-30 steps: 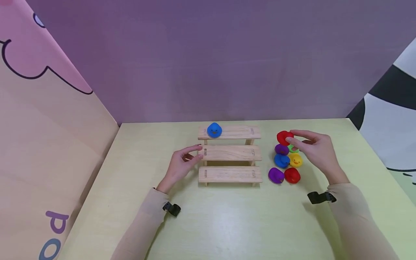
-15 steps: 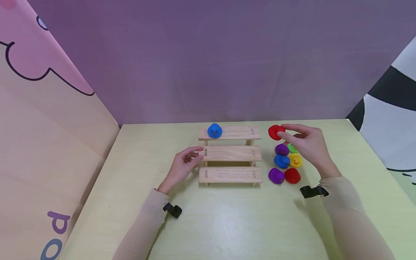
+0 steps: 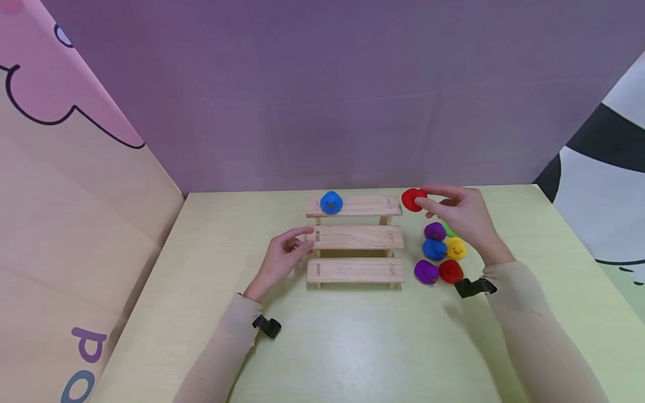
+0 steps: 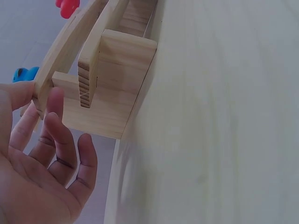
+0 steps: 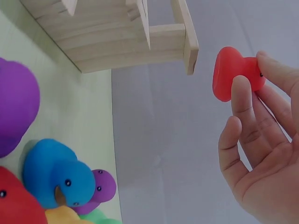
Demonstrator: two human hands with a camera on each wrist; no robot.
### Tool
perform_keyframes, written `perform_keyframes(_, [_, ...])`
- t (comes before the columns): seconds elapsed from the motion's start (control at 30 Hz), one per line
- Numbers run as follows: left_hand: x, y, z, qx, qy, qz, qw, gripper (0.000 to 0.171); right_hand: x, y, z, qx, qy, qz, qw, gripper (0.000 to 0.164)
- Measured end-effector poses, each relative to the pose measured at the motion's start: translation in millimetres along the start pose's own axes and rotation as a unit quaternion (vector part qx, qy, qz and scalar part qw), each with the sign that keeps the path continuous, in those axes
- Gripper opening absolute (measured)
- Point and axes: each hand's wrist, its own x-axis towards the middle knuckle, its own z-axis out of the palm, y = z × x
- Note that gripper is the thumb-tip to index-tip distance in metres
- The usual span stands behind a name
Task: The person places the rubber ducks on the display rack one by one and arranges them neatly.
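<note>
My left hand (image 3: 282,258) pinches the left end of the middle plank of a three-step wooden stand (image 3: 360,238), thumb and fingers on its edge in the left wrist view. A blue rubber duck (image 3: 331,202) sits at the left of the top step. My right hand (image 3: 462,218) holds a red rubber duck (image 3: 413,200) between thumb and fingers, in the air just right of the top step. In the right wrist view this red duck (image 5: 229,74) hangs apart from the plank's end.
Right of the stand, several rubber ducks sit close together on the table (image 3: 353,347): purple (image 3: 426,272), red (image 3: 450,271), blue (image 3: 434,249), yellow (image 3: 456,248), another purple (image 3: 434,231) and a partly hidden green one (image 3: 448,228). A purple wall (image 3: 353,101) stands behind.
My right hand has carried the red duck leftward and slightly away from me, from above the duck group to beside the top step. The left hand keeps its place on the stand.
</note>
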Motion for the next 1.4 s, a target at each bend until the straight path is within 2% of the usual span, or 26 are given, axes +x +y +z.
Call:
perform_keyframes(0.4, [0.8,-0.9,0.0,0.011,0.006,0.0,0.9999,0.033,8.9,-15.3,16.1,0.011,-0.019,-0.019,1.0,0.052])
perform_keyframes(0.8, [0.7,-2.0,-1.5,0.019,0.0,-0.004,0.9998,0.033,16.7,-33.9,45.2,0.041,-0.048,-0.031,0.998,0.048])
perform_keyframes(1.07, [1.7,-1.3,-0.1,0.019,-0.005,0.001,0.9998,0.035,23.4,-39.0,60.4,0.036,-0.071,-0.037,0.996,0.047])
perform_keyframes(1.4, [1.5,-1.3,-0.2,0.02,-0.002,-0.003,0.9998,0.034,30.9,-43.7,78.4,0.034,-0.07,-0.045,0.996,0.046])
